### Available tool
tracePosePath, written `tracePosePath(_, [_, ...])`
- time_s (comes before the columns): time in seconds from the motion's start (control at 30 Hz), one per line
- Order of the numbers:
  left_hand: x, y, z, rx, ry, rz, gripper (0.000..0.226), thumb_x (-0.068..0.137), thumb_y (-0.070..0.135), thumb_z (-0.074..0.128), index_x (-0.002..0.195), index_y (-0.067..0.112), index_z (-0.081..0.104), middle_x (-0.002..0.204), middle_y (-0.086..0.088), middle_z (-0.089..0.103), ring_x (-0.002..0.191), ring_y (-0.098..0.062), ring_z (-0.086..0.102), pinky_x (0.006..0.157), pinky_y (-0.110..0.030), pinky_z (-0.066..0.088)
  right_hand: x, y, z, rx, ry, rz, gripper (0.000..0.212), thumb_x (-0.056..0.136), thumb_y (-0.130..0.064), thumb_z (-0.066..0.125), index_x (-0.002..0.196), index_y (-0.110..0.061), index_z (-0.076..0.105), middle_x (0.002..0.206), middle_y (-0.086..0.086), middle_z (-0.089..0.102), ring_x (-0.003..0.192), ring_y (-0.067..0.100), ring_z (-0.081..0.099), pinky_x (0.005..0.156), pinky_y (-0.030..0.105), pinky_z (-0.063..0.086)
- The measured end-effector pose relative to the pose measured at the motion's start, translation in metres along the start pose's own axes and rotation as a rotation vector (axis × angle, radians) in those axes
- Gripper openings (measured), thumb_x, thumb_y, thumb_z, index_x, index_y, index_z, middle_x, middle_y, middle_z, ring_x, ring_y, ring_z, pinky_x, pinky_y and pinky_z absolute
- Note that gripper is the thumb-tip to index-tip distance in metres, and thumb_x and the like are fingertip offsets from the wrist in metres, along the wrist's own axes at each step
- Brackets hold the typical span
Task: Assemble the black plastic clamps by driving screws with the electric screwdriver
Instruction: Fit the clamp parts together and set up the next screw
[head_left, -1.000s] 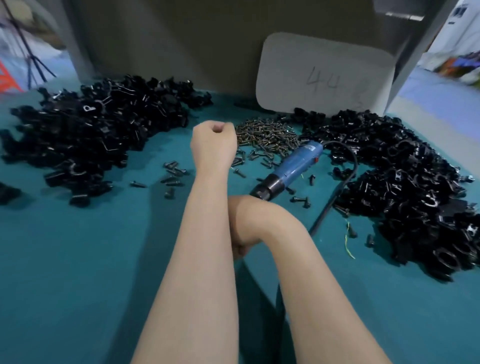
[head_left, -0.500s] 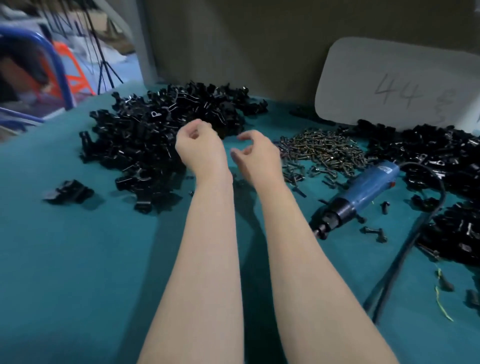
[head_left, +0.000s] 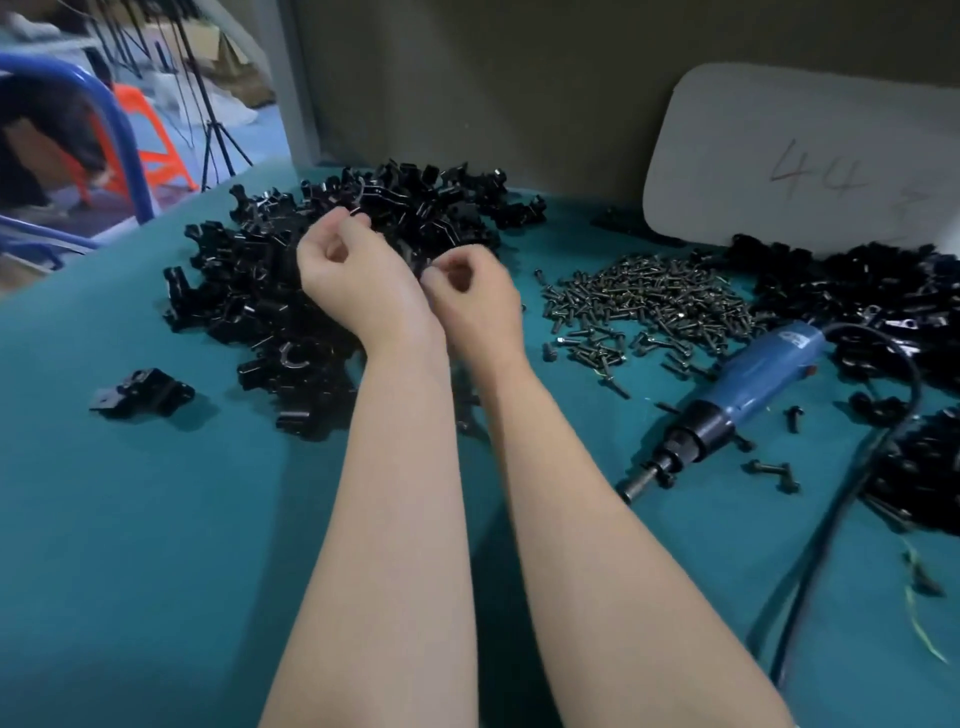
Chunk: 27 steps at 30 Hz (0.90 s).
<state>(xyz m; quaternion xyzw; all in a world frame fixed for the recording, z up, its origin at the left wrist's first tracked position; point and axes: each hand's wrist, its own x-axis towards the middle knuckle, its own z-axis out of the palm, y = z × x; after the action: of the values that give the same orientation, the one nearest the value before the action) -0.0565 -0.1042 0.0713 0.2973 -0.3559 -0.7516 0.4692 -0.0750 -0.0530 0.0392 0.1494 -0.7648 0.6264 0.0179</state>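
Grip, left hand (head_left: 353, 280): fingers curled over the near pile of black clamp parts (head_left: 260, 312), fingertips touching or just above a piece at the pile's top (blurred, so I cannot tell whether anything is pinched). Grip, right hand (head_left: 475, 304): fingers loosely curled, just beside the left hand, nothing visible in it.

Electric screwdriver (head_left: 748, 395) lies unheld on the bench (head_left: 156, 545), to the right of both forearms, bit end toward the person, cord (head_left: 831, 525) trailing to the near edge. Screws (head_left: 644, 301) sit in a loose heap between the hands and the tool. A second pile of black parts (head_left: 883, 296) lies beyond the tool. One black piece (head_left: 140, 395) sits apart at far left (assembled or not, cannot tell).

Judged step: part pick-up, the opening of an assembly cycle. No screw is in hand and the driver is untouched.

Next move calls for a firm pinch on a single piece and a clean lift out of the tangle (neighbours will probably snag). After that the piece needs its counterpart, then a screw from the heap, before the right hand goes to the tool.
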Motion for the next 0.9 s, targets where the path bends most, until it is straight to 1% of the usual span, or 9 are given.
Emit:
tracePosePath(0.13, [-0.030, -0.018, 0.016, 0.255, -0.284, -0.154, 0.015, 0.096, 0.020, 0.053, 0.083, 0.013, 0.055, 0.082, -0.001, 0.061, 0.075, -0.015, 0.055, 0.070, -0.029, 0.044, 0.005, -0.013, -0.067, 0.114, 0.274, 0.024, 0.009, 0.086, -0.013, 0.060, 0.080, -0.020, 0.057, 0.083, 0.003, 0.066, 0.080, 0.020, 0.062, 0.082, 0.040, 0.053])
tracePosePath(0.27, [-0.087, -0.038, 0.045, 0.397, -0.747, -0.372, 0.035, 0.095, 0.038, 0.057, 0.091, 0.003, 0.061, 0.046, 0.005, 0.052, 0.037, -0.006, 0.049, 0.042, -0.015, 0.041, -0.010, -0.014, -0.127, -0.118, 0.371, -0.124, 0.016, 0.086, -0.015, 0.062, 0.078, -0.026, 0.053, 0.077, -0.012, 0.060, 0.075, 0.010, 0.061, 0.077, 0.031, 0.052])
tracePosePath(0.33, [-0.110, -0.050, 0.057, 0.456, -0.755, -0.378, 0.041, 0.094, 0.041, 0.058, 0.102, 0.001, 0.062, 0.056, 0.003, 0.050, 0.035, -0.006, 0.043, 0.035, -0.012, 0.031, -0.020, -0.008, -0.150, -0.204, 0.343, -0.126, 0.023, 0.086, -0.015, 0.062, 0.076, -0.031, 0.049, 0.073, -0.017, 0.057, 0.069, -0.002, 0.056, 0.071, 0.022, 0.047])
tracePosePath(0.4, [-0.128, -0.062, 0.066, 0.475, -0.738, -0.397, 0.039, 0.094, 0.043, 0.058, 0.084, 0.006, 0.059, 0.062, 0.001, 0.050, 0.040, -0.009, 0.043, 0.034, -0.012, 0.030, -0.027, 0.000, -0.175, -0.261, 0.320, -0.107, 0.021, 0.086, -0.013, 0.062, 0.080, -0.030, 0.051, 0.073, -0.018, 0.056, 0.067, -0.005, 0.053, 0.068, 0.015, 0.044])
tracePosePath(0.53, [-0.160, -0.086, 0.082, 0.471, -0.707, -0.396, 0.033, 0.096, 0.038, 0.056, 0.089, 0.006, 0.056, 0.078, -0.006, 0.061, 0.065, -0.019, 0.060, 0.055, -0.025, 0.051, -0.035, 0.018, -0.218, -0.352, 0.347, -0.095, 0.015, 0.088, -0.009, 0.057, 0.085, -0.024, 0.058, 0.077, -0.018, 0.059, 0.069, -0.014, 0.052, 0.064, 0.002, 0.039])
tracePosePath(0.6, [-0.176, -0.096, 0.089, 0.374, -0.736, -0.461, 0.022, 0.100, 0.028, 0.052, 0.110, 0.008, 0.050, 0.095, -0.012, 0.067, 0.075, -0.021, 0.066, 0.064, -0.028, 0.056, -0.033, 0.032, -0.238, -0.386, 0.509, -0.028, 0.017, 0.091, -0.009, 0.051, 0.089, -0.022, 0.062, 0.086, -0.016, 0.063, 0.079, -0.009, 0.055, 0.071, 0.006, 0.041])
tracePosePath(0.7, [-0.188, -0.103, 0.094, 0.217, -0.766, -0.569, 0.027, 0.103, 0.019, 0.044, 0.129, 0.012, 0.041, 0.098, -0.017, 0.068, 0.066, -0.017, 0.065, 0.056, -0.021, 0.052, -0.019, 0.058, -0.262, -0.652, 0.600, 0.292, 0.031, 0.094, -0.011, 0.044, 0.122, -0.011, 0.058, 0.125, 0.009, 0.058, 0.117, 0.025, 0.051, 0.093, 0.030, 0.039])
tracePosePath(0.77, [-0.191, -0.106, 0.096, 0.221, -0.782, -0.566, 0.021, 0.104, 0.018, 0.041, 0.122, 0.011, 0.049, 0.086, -0.011, 0.068, 0.063, -0.015, 0.065, 0.054, -0.020, 0.051, -0.009, 0.072, -0.272, -0.794, 0.493, 0.492, 0.038, 0.095, -0.015, 0.045, 0.132, -0.008, 0.050, 0.141, 0.017, 0.044, 0.130, 0.035, 0.038, 0.103, 0.037, 0.034])
tracePosePath(0.9, [-0.191, -0.109, 0.096, 0.206, -0.782, -0.600, 0.012, 0.103, 0.016, 0.042, 0.098, 0.017, 0.053, 0.086, -0.008, 0.067, 0.069, -0.014, 0.067, 0.060, -0.021, 0.053, 0.004, 0.084, -0.271, -0.907, 0.422, 0.617, 0.044, 0.096, -0.021, 0.043, 0.140, -0.013, 0.041, 0.154, 0.018, 0.020, 0.140, 0.034, 0.019, 0.116, 0.039, 0.017])
